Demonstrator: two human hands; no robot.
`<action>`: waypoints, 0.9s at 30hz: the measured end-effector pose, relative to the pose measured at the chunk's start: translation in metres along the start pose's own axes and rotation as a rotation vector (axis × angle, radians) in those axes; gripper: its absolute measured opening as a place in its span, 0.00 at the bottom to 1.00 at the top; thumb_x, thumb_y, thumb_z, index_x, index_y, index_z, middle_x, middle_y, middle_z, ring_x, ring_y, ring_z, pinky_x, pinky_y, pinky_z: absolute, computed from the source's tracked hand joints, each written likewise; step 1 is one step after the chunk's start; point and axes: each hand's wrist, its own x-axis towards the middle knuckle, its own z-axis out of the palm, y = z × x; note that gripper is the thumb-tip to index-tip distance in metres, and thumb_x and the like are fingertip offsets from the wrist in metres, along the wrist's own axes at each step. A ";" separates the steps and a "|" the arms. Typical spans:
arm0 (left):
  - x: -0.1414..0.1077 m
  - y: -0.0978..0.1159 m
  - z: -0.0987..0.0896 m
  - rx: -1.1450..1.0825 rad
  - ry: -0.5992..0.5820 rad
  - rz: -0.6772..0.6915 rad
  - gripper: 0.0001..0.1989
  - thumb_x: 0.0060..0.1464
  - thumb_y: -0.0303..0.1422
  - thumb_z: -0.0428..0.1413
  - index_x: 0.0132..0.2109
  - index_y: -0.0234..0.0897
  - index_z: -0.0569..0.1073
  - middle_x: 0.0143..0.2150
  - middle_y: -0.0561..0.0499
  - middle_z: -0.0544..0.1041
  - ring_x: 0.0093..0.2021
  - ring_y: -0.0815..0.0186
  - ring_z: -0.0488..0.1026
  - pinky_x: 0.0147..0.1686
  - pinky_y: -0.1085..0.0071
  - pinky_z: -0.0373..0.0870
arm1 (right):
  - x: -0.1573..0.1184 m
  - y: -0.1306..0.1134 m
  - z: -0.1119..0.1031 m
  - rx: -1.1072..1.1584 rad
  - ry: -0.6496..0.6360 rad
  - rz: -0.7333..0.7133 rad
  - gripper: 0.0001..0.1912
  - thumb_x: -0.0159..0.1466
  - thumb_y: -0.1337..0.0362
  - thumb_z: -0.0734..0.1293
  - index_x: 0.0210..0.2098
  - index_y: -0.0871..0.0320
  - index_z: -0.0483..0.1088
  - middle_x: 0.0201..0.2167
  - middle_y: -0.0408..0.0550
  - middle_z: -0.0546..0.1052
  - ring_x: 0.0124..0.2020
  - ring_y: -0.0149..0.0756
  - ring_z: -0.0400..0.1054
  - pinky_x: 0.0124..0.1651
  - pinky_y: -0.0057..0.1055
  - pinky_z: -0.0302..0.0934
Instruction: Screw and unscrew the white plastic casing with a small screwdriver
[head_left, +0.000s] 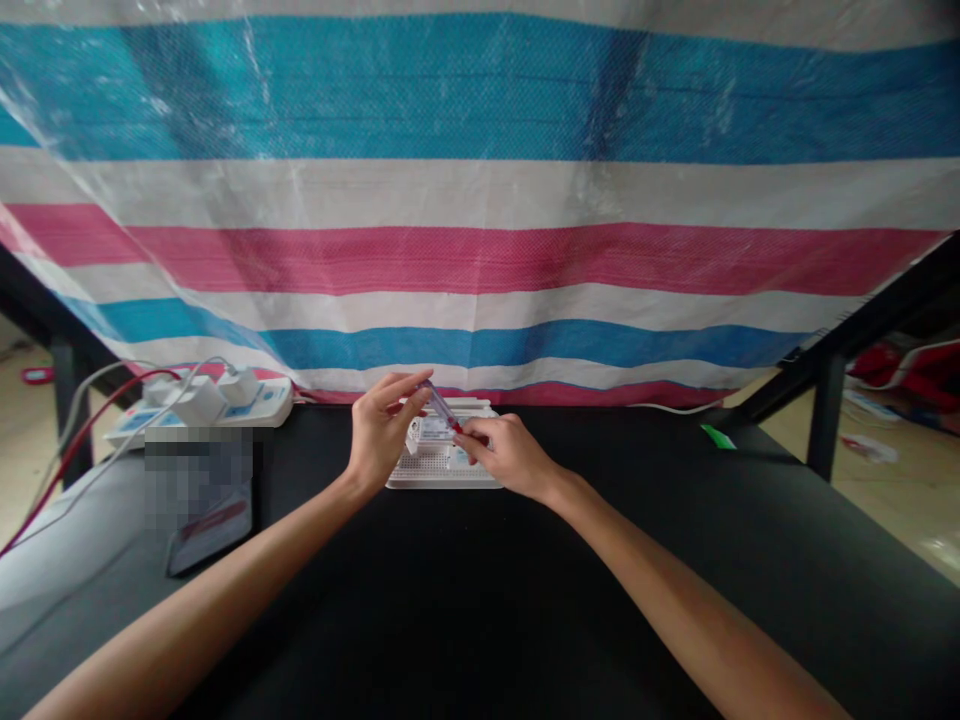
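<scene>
A slim, clear, purple-tinted tube (441, 404) with a red end slants between my two hands. The fingers of my left hand (379, 428) pinch its upper end. My right hand (514, 455) grips the lower, red end between thumb and fingers. Just below and behind the tube lies a white plastic tray (446, 482) with a grid of small holes and a printed label or packet (433, 428) in it. My hands and the tube hide part of the tray. What the tube contains is too small to make out.
A white power strip (271, 402) with plugs and cables stands at the back left of the black table (480, 600). A phone-like dark slab (214, 525), partly blurred, lies in front of it. A small green item (718, 437) sits at right. Striped sheeting (480, 260) hangs behind.
</scene>
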 end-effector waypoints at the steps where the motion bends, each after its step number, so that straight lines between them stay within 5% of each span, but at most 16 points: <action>1: -0.001 0.002 0.000 0.016 0.001 0.016 0.13 0.57 0.37 0.61 0.48 0.41 0.81 0.39 0.50 0.78 0.32 0.69 0.75 0.30 0.74 0.78 | 0.000 0.001 -0.001 -0.010 0.003 -0.006 0.16 0.68 0.62 0.64 0.25 0.57 0.72 0.20 0.41 0.74 0.22 0.31 0.67 0.29 0.27 0.56; 6: -0.006 0.011 0.002 0.121 -0.019 0.082 0.12 0.55 0.36 0.63 0.46 0.40 0.80 0.36 0.51 0.80 0.32 0.69 0.76 0.32 0.75 0.76 | 0.000 0.003 -0.003 -0.026 0.034 -0.038 0.06 0.66 0.63 0.67 0.42 0.55 0.75 0.31 0.44 0.80 0.33 0.37 0.74 0.38 0.29 0.62; 11: -0.008 0.022 0.002 0.257 -0.166 0.282 0.12 0.64 0.34 0.55 0.52 0.40 0.78 0.43 0.48 0.80 0.42 0.66 0.77 0.42 0.71 0.75 | 0.000 -0.001 -0.003 -0.147 0.109 -0.095 0.08 0.65 0.60 0.68 0.32 0.57 0.72 0.29 0.46 0.77 0.33 0.37 0.70 0.37 0.30 0.61; 15: -0.005 0.023 0.001 0.286 -0.217 0.306 0.19 0.67 0.34 0.50 0.62 0.42 0.69 0.55 0.45 0.75 0.51 0.63 0.75 0.50 0.66 0.73 | 0.001 0.001 -0.009 -0.031 0.161 -0.004 0.09 0.66 0.60 0.67 0.31 0.57 0.71 0.25 0.43 0.76 0.26 0.33 0.69 0.32 0.28 0.60; 18: -0.002 0.014 0.001 0.364 -0.280 0.222 0.18 0.67 0.37 0.49 0.60 0.43 0.70 0.55 0.45 0.74 0.53 0.61 0.73 0.53 0.62 0.72 | 0.003 0.009 -0.015 0.037 0.248 0.087 0.06 0.63 0.60 0.68 0.34 0.57 0.73 0.25 0.44 0.78 0.26 0.36 0.71 0.31 0.29 0.62; 22: -0.008 -0.009 0.004 0.640 -0.526 0.111 0.21 0.66 0.44 0.48 0.61 0.42 0.69 0.56 0.42 0.73 0.57 0.53 0.70 0.57 0.51 0.68 | 0.006 0.026 -0.021 0.155 0.340 0.181 0.07 0.62 0.60 0.67 0.36 0.58 0.73 0.30 0.50 0.81 0.30 0.42 0.76 0.35 0.35 0.69; 27: -0.022 -0.029 0.005 0.870 -0.720 0.221 0.37 0.57 0.58 0.51 0.66 0.42 0.64 0.66 0.36 0.63 0.66 0.44 0.60 0.63 0.41 0.54 | 0.008 0.042 -0.020 0.257 0.401 0.240 0.09 0.60 0.58 0.67 0.33 0.58 0.71 0.27 0.50 0.80 0.27 0.40 0.76 0.31 0.34 0.71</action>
